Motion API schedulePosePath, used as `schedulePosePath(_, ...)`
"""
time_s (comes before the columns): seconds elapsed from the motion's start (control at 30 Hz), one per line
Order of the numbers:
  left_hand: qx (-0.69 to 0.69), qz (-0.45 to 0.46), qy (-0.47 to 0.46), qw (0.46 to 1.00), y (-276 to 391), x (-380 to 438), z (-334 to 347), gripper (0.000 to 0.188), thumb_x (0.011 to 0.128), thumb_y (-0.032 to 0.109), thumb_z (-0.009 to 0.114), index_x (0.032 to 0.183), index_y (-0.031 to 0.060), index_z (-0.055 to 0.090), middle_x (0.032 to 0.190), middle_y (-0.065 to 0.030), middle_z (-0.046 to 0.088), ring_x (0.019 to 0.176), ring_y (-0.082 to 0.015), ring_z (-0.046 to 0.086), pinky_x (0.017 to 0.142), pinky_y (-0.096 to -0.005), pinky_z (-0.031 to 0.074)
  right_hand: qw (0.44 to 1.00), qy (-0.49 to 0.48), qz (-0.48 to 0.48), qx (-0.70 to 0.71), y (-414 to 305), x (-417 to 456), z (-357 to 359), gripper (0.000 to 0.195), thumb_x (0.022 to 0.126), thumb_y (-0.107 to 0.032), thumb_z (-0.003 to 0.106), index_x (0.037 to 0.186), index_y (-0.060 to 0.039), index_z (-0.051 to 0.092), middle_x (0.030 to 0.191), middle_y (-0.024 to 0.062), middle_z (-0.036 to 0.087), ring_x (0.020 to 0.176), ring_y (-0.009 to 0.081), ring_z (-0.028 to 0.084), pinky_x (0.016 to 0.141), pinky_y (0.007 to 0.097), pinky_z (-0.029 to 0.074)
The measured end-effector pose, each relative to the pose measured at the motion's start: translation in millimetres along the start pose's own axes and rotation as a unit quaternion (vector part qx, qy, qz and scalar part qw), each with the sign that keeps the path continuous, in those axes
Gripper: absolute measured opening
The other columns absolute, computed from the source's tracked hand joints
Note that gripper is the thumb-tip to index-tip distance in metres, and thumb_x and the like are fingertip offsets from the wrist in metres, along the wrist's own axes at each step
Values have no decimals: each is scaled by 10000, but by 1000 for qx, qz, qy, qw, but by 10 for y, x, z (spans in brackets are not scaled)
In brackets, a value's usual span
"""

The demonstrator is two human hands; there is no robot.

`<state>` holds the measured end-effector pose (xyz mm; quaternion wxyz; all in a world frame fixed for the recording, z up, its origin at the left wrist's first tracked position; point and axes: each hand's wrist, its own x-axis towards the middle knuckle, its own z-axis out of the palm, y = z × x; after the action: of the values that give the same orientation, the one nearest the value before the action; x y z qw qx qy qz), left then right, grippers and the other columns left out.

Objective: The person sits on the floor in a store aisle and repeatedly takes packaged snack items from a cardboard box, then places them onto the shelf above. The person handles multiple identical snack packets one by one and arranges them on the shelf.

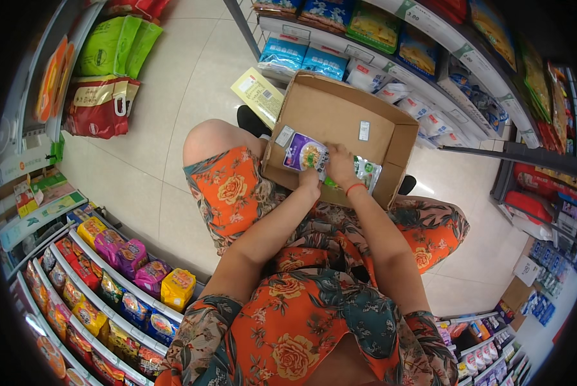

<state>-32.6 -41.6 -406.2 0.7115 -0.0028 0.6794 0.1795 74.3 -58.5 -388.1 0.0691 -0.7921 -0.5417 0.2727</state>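
An open cardboard box (336, 106) rests across my lap, tilted, with price labels stuck on its inside. My left hand (309, 180) grips the lower right edge of a purple food pouch (302, 152) with a picture of food on it, held over the box. My right hand (340, 164), with a red string at the wrist, is at the pouch's right edge, its fingers bent; whether they grip it cannot be told. A green and white pouch (368, 172) lies in the box, partly behind my right hand.
Shelves with blue salt packets (282, 53) and white packets (432, 123) stand beyond the box. A yellow printed card (257, 95) leans by its left side. Instant noodle racks (134, 255) are at the lower left, red bags (100, 107) at the upper left.
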Motion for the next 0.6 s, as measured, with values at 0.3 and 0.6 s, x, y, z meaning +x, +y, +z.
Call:
schedulePosePath(0.3,77,129,-36,988,92,12,-17,346,898,-11,444,1201,94,576,1046,-34,624,861,-151,618,642,-284,466,976,106,-1,191,69,156,-201,298,829,-50,646,1127,-43,654,1020,193,646,864,355,641,800,403,511)
schedulePosePath(0.6,37,245,-94,964,316,-571,98,533,950,-6,438,1461,136,387,1211,-12,575,985,-115,577,748,-273,467,830,64,121,540,4,-88,-564,332,956,-44,495,1273,14,574,1055,87,677,887,137,619,771,288,507)
